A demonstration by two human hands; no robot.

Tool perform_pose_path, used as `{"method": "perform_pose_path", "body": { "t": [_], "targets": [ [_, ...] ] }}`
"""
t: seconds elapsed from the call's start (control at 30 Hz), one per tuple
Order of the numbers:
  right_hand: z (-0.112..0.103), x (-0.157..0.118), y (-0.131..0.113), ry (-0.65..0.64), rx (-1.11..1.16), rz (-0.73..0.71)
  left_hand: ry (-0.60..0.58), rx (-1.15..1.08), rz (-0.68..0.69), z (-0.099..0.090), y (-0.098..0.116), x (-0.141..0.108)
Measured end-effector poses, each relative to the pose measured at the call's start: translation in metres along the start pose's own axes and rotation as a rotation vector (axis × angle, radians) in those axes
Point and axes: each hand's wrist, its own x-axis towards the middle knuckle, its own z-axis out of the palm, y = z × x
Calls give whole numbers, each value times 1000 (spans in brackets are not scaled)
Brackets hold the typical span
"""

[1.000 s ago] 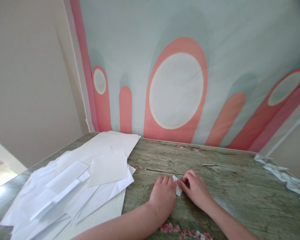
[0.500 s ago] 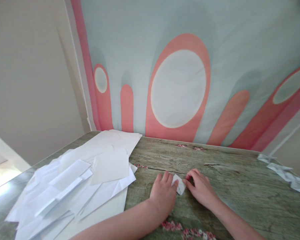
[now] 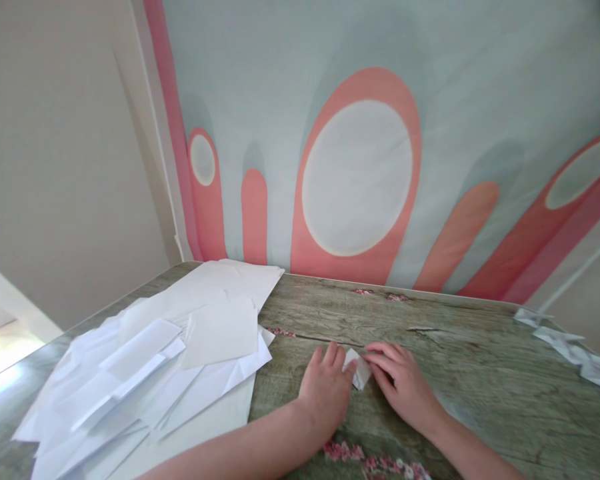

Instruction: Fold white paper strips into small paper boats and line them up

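Note:
A small piece of folded white paper (image 3: 361,372) lies on the wood-patterned tabletop between my hands. My left hand (image 3: 326,387) holds it from the left, with the thumb across its left edge and the fingers bent down toward the table. On the other side, my right hand (image 3: 404,383) has its fingers stretched toward the paper's upper right edge. Its thumb sits lower and apart from those fingers, and the fingertips reach the edge or stop very close to it.
A wide, loose pile of white paper sheets (image 3: 220,333), some folded, covers the table's left side. Several small folded paper pieces (image 3: 560,343) line the far right edge. Behind the table (image 3: 470,360) hangs a pale green backdrop (image 3: 275,80) with coral shapes.
My right hand has opened from a curled pinch, its fingers now straighter and a little further left over the paper's edge. My left hand has hardly moved.

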Motion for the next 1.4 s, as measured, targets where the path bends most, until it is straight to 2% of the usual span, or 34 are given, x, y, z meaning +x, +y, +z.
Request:
{"method": "perform_pose_path", "body": {
  "t": [0.17,0.43,0.63,0.9,1.0,1.13,1.4],
  "targets": [
    [-2,-3,-14,-87,-64,-117,25,19,6,2,-1,-1],
    [0,-1,-17,-93,-216,-104,32,55,-4,0,-1,-2],
    [-1,0,-21,-86,-225,-108,2,120,-1,0,2,-3],
    [4,-4,-14,-43,-219,-137,-159,48,10,-19,-7,-5],
    [6,-6,-12,-27,-214,-155,-170,-13,30,-28,-16,-4],
    [8,-6,-11,-20,-220,-166,-75,-280,-80,-32,-27,4],
    [8,-6,-11,-19,-226,-176,-83,-522,-134,-13,-46,17]
  ]
}}
